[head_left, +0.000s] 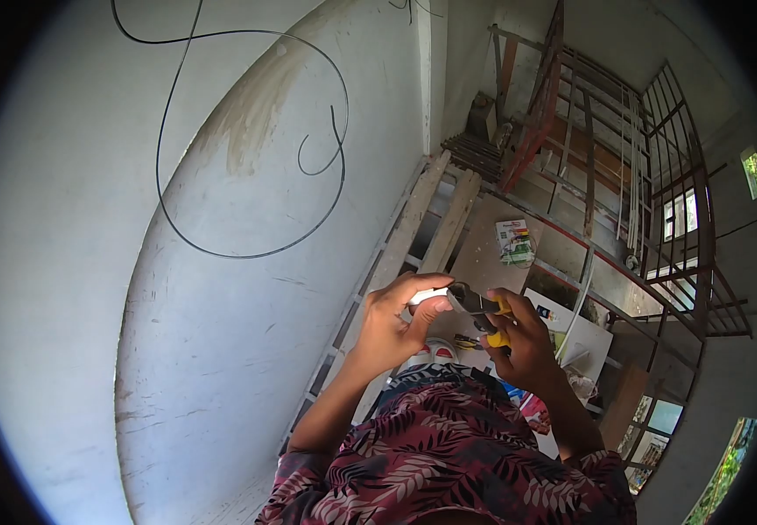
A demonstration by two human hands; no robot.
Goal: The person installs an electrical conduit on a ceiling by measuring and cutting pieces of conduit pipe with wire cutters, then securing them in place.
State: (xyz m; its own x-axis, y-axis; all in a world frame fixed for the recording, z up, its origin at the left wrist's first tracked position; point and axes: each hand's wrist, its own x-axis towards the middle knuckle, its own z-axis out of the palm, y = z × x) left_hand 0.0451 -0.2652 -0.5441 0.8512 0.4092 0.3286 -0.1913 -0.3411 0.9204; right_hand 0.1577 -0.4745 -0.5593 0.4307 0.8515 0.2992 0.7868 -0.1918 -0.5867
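My left hand (389,325) pinches a small white piece (429,296) between thumb and fingers, in front of my body. In my right hand (527,346) are pliers (495,339) with yellow-and-black handles, gripped by those handles. Their metal jaws meet the white piece right at my left fingertips, and those fingertips partly hide it. Left of the hands, a thin black wire (256,255) hangs in loose loops against the pale wall.
I stand high up beside the wall (221,367). Wooden planks (413,210) run along it. Ahead lies a printed packet (515,243) on a board. Rusty metal frames (588,157) rise at the right, and several small items lie near my shoes (440,352).
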